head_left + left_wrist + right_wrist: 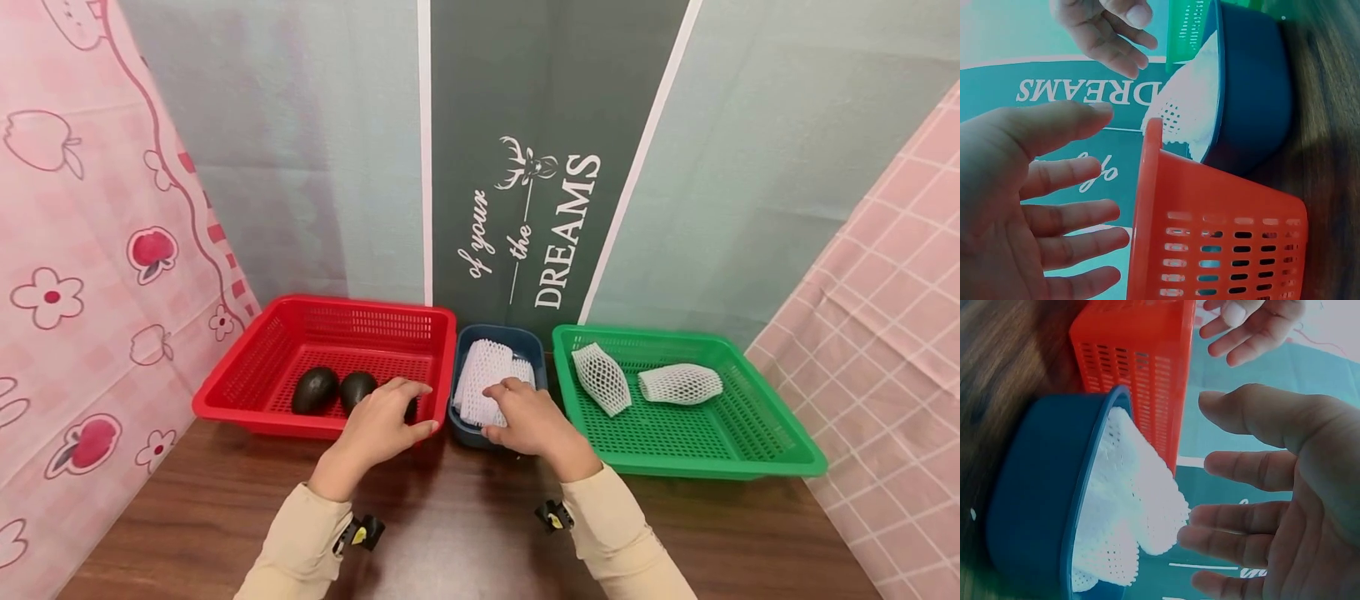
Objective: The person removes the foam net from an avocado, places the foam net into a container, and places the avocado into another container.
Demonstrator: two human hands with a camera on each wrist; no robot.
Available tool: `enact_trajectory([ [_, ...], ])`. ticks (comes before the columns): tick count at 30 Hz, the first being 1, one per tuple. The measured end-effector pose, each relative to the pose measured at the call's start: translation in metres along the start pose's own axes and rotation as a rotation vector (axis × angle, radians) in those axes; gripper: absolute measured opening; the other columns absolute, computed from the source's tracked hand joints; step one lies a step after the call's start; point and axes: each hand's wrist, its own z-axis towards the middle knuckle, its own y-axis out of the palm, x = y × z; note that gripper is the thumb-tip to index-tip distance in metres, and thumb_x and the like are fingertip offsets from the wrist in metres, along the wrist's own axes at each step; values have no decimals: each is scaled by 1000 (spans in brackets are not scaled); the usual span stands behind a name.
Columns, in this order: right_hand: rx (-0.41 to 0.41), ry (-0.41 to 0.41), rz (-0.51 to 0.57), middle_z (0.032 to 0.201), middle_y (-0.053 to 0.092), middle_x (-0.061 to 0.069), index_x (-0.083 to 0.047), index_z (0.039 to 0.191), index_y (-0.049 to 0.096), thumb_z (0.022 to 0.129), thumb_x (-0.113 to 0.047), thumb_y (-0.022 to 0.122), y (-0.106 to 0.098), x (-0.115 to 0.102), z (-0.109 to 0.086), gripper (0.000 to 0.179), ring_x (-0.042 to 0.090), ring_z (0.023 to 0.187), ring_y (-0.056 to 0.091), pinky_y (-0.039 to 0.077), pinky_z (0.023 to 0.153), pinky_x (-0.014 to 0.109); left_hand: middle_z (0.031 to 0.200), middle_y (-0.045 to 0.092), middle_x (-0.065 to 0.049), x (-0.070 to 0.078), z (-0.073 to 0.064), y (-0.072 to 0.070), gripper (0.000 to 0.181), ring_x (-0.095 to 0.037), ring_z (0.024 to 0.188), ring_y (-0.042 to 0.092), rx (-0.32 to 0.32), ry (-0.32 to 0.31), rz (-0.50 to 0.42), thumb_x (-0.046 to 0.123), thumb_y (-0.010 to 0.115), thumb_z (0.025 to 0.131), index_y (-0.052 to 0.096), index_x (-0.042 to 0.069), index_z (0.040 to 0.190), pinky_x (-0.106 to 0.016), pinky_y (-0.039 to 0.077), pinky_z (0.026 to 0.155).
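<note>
My left hand [381, 425] hovers over the right side of the red basket [247, 367], fingers spread and holding nothing. Beneath and beside it lie dark avocados [315, 390], one partly hidden by the hand. My right hand [531, 419] is above the small blue bin [468, 437], near white foam net sleeves [482, 375] that fill it. In the right wrist view, its fingers [1250, 470] are extended and apart from the foam nets [1154, 487]. The left wrist view shows the left palm [991, 206] with nothing in it.
A green basket [757, 454] stands on the right, holding two bulging white foam nets [681, 384]. The blue bin sits between both baskets on a brown wooden table [450, 533]. Cloth hangs behind, with a patterned pink curtain [90, 250] at the left.
</note>
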Motion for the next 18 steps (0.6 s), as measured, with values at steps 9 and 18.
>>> enact_trajectory([
  [9,5,43,-7,112,57,13,-5,117,62,78,-30,73,-2,10,-3,47,31,98,55,44,76,51,105,61,-7,7,8,0,48,-23,93,57,-74,6,-13,29,80,70,64,8,111,-39,48,77],
  [18,-7,70,-25,110,57,14,-4,117,61,78,-29,73,-2,25,-8,48,32,97,56,45,76,49,105,61,-7,16,17,8,49,-23,92,57,-102,38,-49,29,79,72,64,7,113,-38,48,79],
])
